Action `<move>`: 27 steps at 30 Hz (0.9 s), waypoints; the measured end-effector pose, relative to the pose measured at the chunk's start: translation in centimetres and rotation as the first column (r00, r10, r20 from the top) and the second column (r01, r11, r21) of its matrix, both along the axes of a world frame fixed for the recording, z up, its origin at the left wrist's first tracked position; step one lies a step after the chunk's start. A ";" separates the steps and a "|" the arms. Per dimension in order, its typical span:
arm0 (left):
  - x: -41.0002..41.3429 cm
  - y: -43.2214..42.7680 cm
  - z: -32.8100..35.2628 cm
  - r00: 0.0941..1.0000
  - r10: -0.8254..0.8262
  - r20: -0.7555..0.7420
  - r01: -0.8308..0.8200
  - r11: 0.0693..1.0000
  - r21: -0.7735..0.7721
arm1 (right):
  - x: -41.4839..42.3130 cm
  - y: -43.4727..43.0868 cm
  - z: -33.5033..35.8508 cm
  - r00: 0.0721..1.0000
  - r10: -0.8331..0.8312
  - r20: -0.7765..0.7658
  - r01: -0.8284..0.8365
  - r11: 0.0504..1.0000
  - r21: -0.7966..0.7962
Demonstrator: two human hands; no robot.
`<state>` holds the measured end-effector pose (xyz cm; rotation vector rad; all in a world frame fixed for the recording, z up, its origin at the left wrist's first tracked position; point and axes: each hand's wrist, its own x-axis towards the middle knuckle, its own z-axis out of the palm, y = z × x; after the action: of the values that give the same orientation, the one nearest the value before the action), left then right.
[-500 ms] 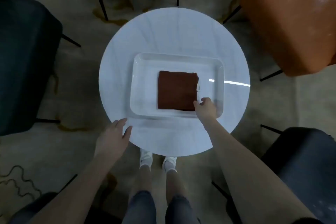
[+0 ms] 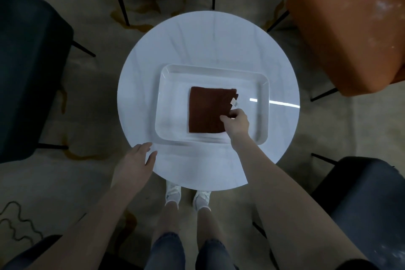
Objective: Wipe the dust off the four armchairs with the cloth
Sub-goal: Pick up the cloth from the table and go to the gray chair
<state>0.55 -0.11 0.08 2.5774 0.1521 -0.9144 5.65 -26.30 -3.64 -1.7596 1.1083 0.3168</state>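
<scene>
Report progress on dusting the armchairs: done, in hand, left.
Done: nothing wiped yet; the orange armchair shows pale dust marks. In hand: the right hand pinches the edge of the folded cloth, which lies in the tray on the round table; the left hand lies open at the table's rim. Left: lifting the cloth and all the wiping.

A round white table (image 2: 208, 39) stands on a pale beige carpet (image 2: 98, 98) with dark squiggles near left. The light is dim, and one bright streak (image 2: 285, 103) glints on the table's right.
</scene>
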 end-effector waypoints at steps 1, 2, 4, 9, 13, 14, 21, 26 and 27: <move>0.0 0.0 0.3 1.000 0.008 -0.003 -0.008 1.000 -0.011 | 0.1 0.1 0.7 0.999 -0.015 0.033 0.015 1.000 0.021; 0.1 -0.1 0.7 1.000 0.018 -0.003 -0.019 0.999 -0.027 | 0.3 0.2 1.4 0.998 -0.022 0.066 0.020 0.999 0.042; 0.3 -0.4 1.6 0.999 0.045 0.004 -0.045 0.996 -0.076 | 0.7 0.6 3.0 0.992 -0.032 0.125 0.019 0.995 0.101; 1.4 -2.0 4.2 0.984 0.178 0.022 -0.166 0.951 -0.260 | 0.9 1.4 8.1 0.967 -0.097 0.234 0.030 0.961 0.276; 2.5 -4.4 6.6 0.923 0.339 -0.181 -0.384 0.827 -0.411 | -0.6 1.9 12.6 0.934 -0.192 0.302 0.040 0.895 0.445; 2.8 -5.1 7.0 0.889 0.375 -0.261 -0.455 0.778 -0.432 | -1.1 2.1 13.7 0.922 -0.223 0.316 0.044 0.872 0.488; 3.1 -7.6 9.3 0.461 0.279 -0.842 -0.887 0.172 -0.429 | -5.5 2.7 19.4 0.850 -0.408 0.332 0.105 0.751 0.652; 2.5 -8.8 10.5 0.637 0.309 -0.707 -0.771 0.241 -0.589 | -9.7 1.7 19.9 0.816 -0.475 0.329 0.249 0.802 0.543; 2.3 -9.1 10.9 0.692 0.321 -0.646 -0.722 0.310 -0.619 | -10.6 1.6 19.8 0.809 -0.488 0.327 0.283 0.812 0.510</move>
<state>2.89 -9.24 10.93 1.2000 0.5188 -0.9055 -4.99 -24.74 16.15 -1.0784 0.9430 -0.0992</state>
